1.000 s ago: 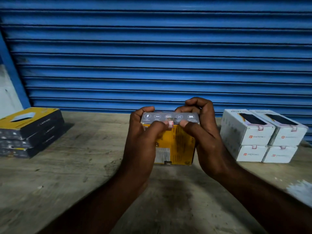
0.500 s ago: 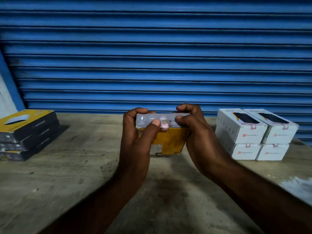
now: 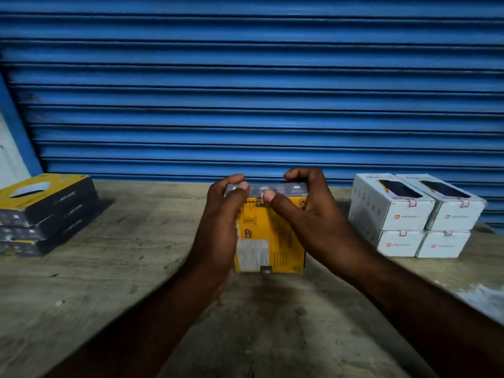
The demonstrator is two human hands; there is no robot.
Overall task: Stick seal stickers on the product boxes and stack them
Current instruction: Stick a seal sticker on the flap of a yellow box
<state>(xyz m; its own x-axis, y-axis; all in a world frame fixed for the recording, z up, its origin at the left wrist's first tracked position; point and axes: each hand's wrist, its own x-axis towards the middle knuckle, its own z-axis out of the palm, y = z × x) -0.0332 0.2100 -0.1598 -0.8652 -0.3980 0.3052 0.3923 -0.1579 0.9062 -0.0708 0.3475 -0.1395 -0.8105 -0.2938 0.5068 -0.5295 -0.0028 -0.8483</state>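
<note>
Sealing step, by my reading: the yellow box [image 3: 272, 236] stands on end at the middle of the tabletop [image 3: 109, 268], about halfway between its left and right edges, printed face toward the camera and grey top flap uppermost. Whether its lower end actually rests on the wood or hangs just above it, I cannot tell. A small pale sticker [image 3: 262, 197] sits at the front top edge, folded over the flap seam. The left hand [image 3: 221, 227] is curled round the box's upper left side, thumb [image 3: 240, 186] lying across the grey flap and fingers wrapped behind. The right hand [image 3: 313, 222] is curled round the upper right side, with its thumb [image 3: 272, 199] pressing down on or just beside the sticker; the view is blurred, so the exact contact is uncertain. Neither hand is spread; both clamp the box. The next move probably calls for a firm rub along both halves of the sticker so it grips flap and face, then a check of the far end before stacking. Likely destination is the stack of yellow-and-black boxes [image 3: 46, 214] at the left edge of the tabletop. The white boxes [image 3: 409, 216] at the right edge, two wide and two high, already carry red seals.
</note>
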